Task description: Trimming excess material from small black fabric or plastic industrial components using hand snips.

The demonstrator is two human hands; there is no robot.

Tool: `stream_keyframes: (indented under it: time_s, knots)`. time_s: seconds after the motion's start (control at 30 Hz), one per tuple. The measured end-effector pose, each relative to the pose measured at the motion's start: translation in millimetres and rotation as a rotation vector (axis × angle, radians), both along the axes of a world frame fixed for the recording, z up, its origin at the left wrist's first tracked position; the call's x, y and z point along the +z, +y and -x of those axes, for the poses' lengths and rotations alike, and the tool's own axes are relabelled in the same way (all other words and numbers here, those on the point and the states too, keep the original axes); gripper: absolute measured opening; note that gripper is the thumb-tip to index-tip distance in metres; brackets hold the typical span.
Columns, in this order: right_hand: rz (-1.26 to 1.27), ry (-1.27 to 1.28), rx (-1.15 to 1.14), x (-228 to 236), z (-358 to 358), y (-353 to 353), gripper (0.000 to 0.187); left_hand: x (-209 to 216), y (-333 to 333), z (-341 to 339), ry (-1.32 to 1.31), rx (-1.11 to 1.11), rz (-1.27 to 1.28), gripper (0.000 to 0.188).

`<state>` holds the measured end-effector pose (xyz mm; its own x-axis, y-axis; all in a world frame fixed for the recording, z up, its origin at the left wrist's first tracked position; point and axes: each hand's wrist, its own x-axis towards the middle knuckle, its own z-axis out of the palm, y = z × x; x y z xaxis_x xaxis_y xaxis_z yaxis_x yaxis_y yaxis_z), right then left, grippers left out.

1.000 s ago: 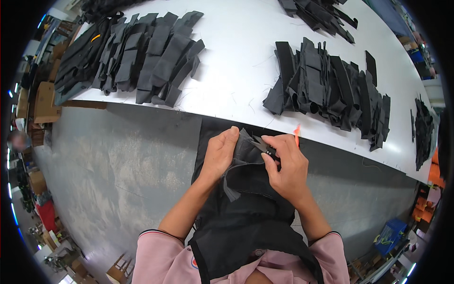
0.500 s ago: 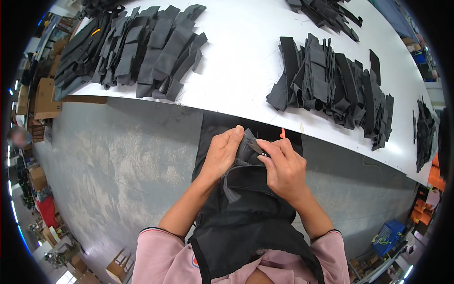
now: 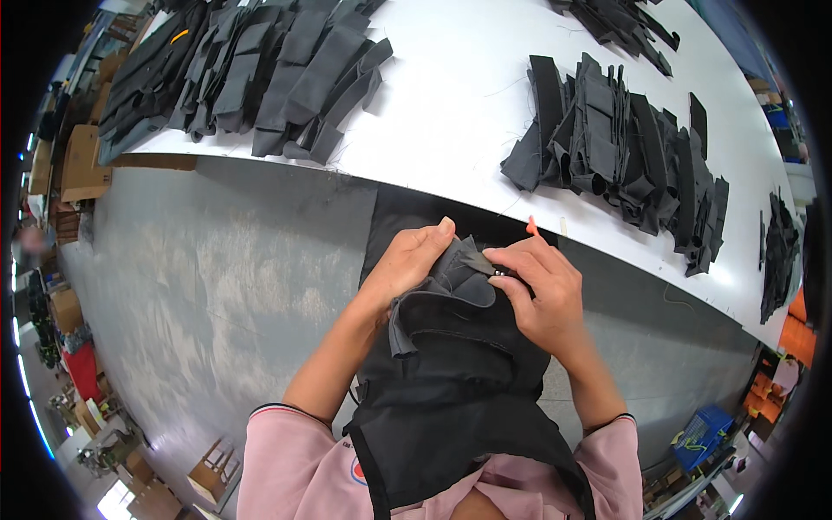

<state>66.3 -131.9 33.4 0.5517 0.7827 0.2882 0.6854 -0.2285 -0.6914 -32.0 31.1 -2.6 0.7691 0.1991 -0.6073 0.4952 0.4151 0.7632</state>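
Observation:
My left hand (image 3: 411, 267) is closed on a dark grey fabric piece (image 3: 440, 299), its thumb pointing up beside the upper edge. The fabric hangs in folds in front of my black apron (image 3: 459, 360). In my right hand (image 3: 548, 295) is a pair of small thread snips (image 3: 475, 263), fingers and thumb pinched around them. Their metal blades point left, against or very close to the top of the fabric; I cannot tell whether they touch it. My right hand's grip hides most of the handle.
A white table (image 3: 433, 104) lies ahead. Stacked dark fabric strips (image 3: 316, 82) cover its left side, with another pile (image 3: 607, 139) at right and smaller strips (image 3: 780, 251) farther right. A small orange piece (image 3: 531, 225) shows by its edge. A blue crate (image 3: 704, 438) stands lower right.
The view has shifted slightly, so the table sits higher. My right hand and the snips have moved a little right, and the fabric's lower part has opened out into a wider fold.

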Motion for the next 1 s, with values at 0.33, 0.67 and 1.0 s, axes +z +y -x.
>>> stream_keyframes:
  time_s: [0.33, 0.67, 1.0]
  knots:
    - [0.174, -0.211, 0.350, 16.5, -18.4, 5.1, 0.022, -2.5, 2.5, 3.3, -0.081, -0.121, -0.011, 0.048]
    - [0.154, -0.095, 0.407, 12.8, -20.8, 7.3, 0.021, 0.5, 3.2, 1.6, -0.060, -0.151, 0.025, 0.047]
    - [0.041, -0.052, 0.265, 7.6, -21.5, -0.4, 0.023, -4.4, 1.7, -1.9, -0.079, -0.194, 0.055, 0.046]
